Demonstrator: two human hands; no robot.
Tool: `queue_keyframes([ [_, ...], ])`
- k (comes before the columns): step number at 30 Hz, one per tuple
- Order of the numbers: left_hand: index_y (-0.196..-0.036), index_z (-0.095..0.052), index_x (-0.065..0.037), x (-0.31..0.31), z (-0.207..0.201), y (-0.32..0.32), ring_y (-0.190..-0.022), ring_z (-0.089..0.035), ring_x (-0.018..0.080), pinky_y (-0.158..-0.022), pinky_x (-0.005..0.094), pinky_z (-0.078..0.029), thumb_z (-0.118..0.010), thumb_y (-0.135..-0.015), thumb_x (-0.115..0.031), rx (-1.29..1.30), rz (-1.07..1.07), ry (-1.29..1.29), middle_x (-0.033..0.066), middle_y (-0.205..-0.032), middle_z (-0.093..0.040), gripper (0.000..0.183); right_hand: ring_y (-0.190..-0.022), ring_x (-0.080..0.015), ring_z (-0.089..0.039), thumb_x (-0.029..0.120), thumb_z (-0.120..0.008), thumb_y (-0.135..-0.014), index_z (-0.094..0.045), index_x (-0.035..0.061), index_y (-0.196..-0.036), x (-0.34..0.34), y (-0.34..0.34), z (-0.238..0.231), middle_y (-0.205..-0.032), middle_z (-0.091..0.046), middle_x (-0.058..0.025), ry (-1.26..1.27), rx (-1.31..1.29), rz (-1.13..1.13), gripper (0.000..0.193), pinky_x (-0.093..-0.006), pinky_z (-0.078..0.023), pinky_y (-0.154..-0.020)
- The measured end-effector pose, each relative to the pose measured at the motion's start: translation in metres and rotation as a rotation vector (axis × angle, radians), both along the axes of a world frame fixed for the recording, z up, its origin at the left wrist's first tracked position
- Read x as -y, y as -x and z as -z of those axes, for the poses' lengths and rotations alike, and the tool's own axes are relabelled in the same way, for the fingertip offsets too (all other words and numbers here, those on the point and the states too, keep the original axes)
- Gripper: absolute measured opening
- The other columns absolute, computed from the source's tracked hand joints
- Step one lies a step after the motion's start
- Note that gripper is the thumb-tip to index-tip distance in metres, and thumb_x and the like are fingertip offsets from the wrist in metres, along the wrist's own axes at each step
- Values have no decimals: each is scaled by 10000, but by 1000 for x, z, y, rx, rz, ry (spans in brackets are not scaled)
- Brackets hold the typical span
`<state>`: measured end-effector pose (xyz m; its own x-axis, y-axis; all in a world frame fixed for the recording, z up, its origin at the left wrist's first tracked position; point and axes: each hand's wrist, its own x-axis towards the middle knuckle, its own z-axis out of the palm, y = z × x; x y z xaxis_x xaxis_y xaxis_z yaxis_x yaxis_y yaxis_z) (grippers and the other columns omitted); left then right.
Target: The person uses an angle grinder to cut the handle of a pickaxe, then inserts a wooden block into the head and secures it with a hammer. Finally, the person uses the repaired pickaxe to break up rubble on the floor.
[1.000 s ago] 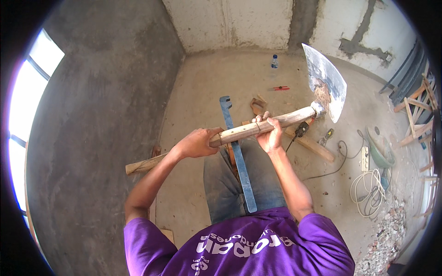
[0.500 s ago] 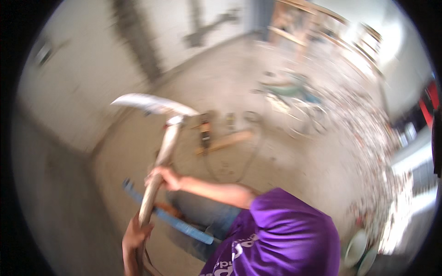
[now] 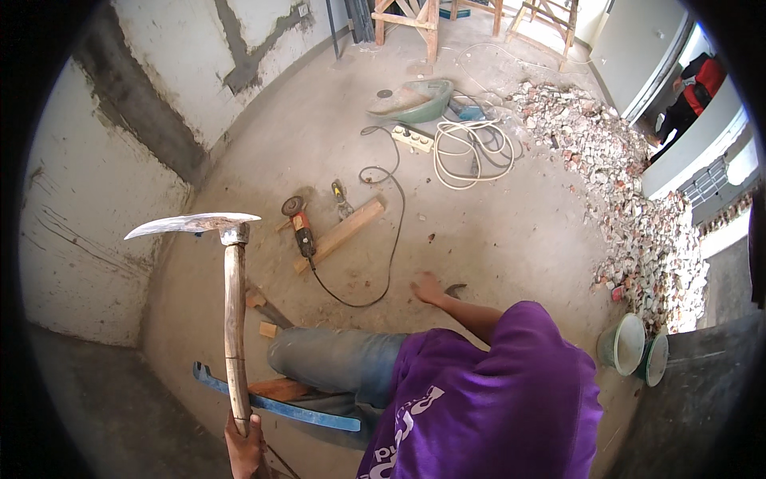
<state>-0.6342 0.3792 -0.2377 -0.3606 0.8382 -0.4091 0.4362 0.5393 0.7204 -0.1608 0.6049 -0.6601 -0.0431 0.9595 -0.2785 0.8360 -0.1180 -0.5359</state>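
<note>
My left hand is wrapped round the lower part of a wooden handle. It belongs to a pickaxe, held upright, its worn metal head at the top and its long point to the left. My right hand is off the handle, stretched out low over the floor, fingers apart with nothing seen in them. A small dark curved piece lies by its wrist; I cannot tell what it is. Behind the handle, a blue flat metal bar crosses in front of my bent leg, close to a wooden block.
An angle grinder lies beside a wooden plank, its cord curling to a power strip. Beyond are a green basin and coiled white cable. Rubble and buckets line the right; a person in red is at the doorway.
My right hand has let go of the pickaxe handle and moved right, over the floor. The pickaxe now stands more upright and further left, in my left hand alone. The view has turned.
</note>
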Motion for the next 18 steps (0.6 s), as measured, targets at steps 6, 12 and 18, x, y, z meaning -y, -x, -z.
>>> queue_keyframes([
  [6, -1171, -508, -3, 11, 5, 3, -474, -481, 89, -421, 263, -409, -617, -924, -419, 101, -107, 32, -1, -603, -474, 496, -1342, -399, -374, 367, -631, -881, -250, 97, -1494, 74, -44, -14, -1489, -300, -245, 422, 260, 206, 771, -522, -340, -1089],
  [12, -1247, -526, 30, 10, -8, 5, -514, -457, 64, -465, 256, -366, -597, -944, -450, 71, -109, -22, -26, -611, -472, 572, -1243, -337, -479, 264, -605, -859, -354, 64, -1362, 101, -71, 24, -1282, -488, -206, 215, 170, 162, 596, -529, -414, -998],
  [18, -1240, -558, 56, 11, -7, 17, -819, -658, 269, -714, 401, -516, -559, -922, -573, -106, 36, 5, 177, -847, -657, 705, -1131, -306, -551, 202, -600, -850, -394, 54, -1260, 91, -75, -10, -1118, -550, -180, 433, 89, -15, 482, -502, -459, -939],
])
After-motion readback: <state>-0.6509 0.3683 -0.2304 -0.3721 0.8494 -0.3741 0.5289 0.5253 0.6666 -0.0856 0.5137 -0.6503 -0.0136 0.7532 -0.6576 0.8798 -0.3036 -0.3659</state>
